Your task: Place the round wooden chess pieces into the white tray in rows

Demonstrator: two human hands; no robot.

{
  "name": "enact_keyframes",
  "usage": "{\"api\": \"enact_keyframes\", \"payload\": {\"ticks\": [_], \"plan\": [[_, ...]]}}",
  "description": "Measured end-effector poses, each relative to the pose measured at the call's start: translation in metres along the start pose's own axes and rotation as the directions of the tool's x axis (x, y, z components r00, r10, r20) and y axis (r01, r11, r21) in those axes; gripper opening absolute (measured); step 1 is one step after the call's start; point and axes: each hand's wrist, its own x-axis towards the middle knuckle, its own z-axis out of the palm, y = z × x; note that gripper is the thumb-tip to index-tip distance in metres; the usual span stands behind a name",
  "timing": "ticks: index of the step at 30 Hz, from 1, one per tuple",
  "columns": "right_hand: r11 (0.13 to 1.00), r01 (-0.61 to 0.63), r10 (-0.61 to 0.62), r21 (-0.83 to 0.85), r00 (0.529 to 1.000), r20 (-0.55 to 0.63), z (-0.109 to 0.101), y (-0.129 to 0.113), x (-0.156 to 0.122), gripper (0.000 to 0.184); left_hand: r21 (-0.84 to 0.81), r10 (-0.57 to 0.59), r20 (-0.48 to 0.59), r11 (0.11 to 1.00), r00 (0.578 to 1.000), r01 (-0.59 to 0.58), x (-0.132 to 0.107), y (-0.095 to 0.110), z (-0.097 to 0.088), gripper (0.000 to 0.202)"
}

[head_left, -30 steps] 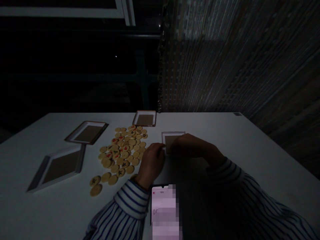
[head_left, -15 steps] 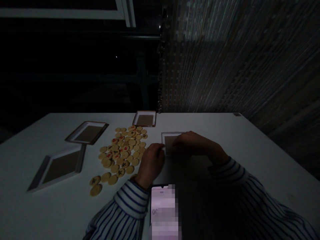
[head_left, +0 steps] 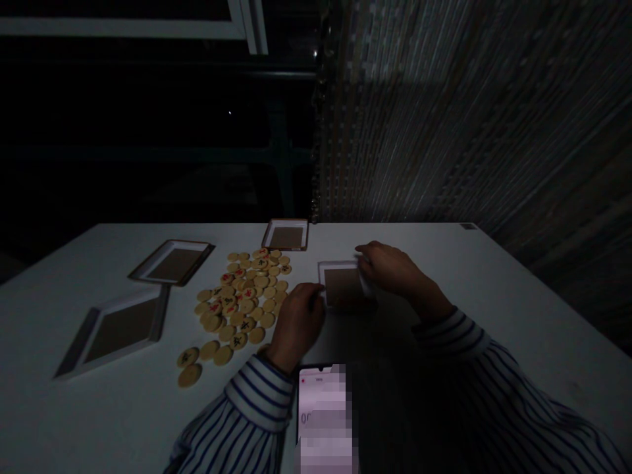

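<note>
A small white-rimmed square tray with a brown floor lies on the white table in front of me. My left hand is curled at its left edge, fingertips touching the rim. On the tray's right rim my right hand is closed, thumb and fingers gripping it. Just left of my left hand lies a spread of round wooden game pieces with red and black characters.
Three more shallow trays lie on the table: a small one at the back, one to the left, a larger one nearer left. A lit phone stands close below. The room is dark; a beaded curtain hangs behind.
My right hand has drawn back from over the small tray to its right rim, uncovering the brown floor. My left hand has stayed at the left edge.
</note>
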Motion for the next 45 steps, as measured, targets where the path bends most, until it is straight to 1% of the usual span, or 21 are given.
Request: {"api": "enact_keyframes", "payload": {"ticks": [4,7,11,15,21,25,27,32,37,41,45], "plan": [[1.000,0.012,-0.011,-0.004,0.994,0.112,0.012,0.005,0.004,0.032,-0.008,-0.001,0.022,1.000,1.000,0.001,0.000,0.001,-0.001,0.028],[0.999,0.047,-0.046,-0.001,0.988,0.148,0.018,0.009,0.007,0.029,-0.021,-0.003,0.021,1.000,1.000,0.004,-0.001,0.000,-0.001,0.028],[0.996,0.080,-0.074,-0.029,0.982,0.172,0.020,0.012,0.008,0.025,-0.021,0.004,0.005,1.000,1.000,-0.004,-0.001,-0.001,0.000,0.028],[0.993,0.110,-0.103,-0.033,0.981,0.164,0.021,0.013,0.008,0.025,-0.025,0.002,0.015,1.000,1.000,-0.002,0.001,-0.001,0.001,0.028],[0.995,0.103,-0.100,-0.012,0.981,0.164,0.021,0.012,0.007,0.025,-0.025,-0.001,0.021,1.000,1.000,0.002,0.000,-0.001,-0.001,0.028],[0.998,0.068,-0.069,0.016,0.992,0.105,0.016,0.010,0.004,0.030,-0.029,-0.007,0.003,1.000,1.000,0.007,-0.001,0.000,-0.002,0.026],[0.999,0.049,-0.051,0.020,0.996,0.068,0.012,0.007,0.002,0.033,-0.037,-0.007,-0.021,0.999,1.000,0.006,-0.002,0.001,-0.003,0.025],[0.999,0.018,-0.019,0.037,1.000,0.025,0.001,-0.004,-0.003,0.038,-0.053,0.007,-0.082,0.999,0.997,-0.011,-0.001,-0.001,-0.007,0.022],[0.996,0.053,-0.051,0.077,0.998,-0.033,-0.008,-0.012,-0.007,0.041,-0.083,-0.031,-0.175,0.996,0.984,0.016,0.002,-0.004,-0.015,0.021],[0.992,0.091,-0.084,0.091,0.994,-0.071,-0.015,-0.015,-0.010,0.042,-0.138,-0.090,-0.188,0.988,0.978,0.065,0.003,-0.005,-0.022,0.023],[0.990,0.094,-0.084,0.107,0.992,-0.092,-0.023,-0.020,-0.015,0.042,-0.166,-0.139,-0.186,0.980,0.973,0.108,0.000,-0.001,-0.034,0.027]]}}
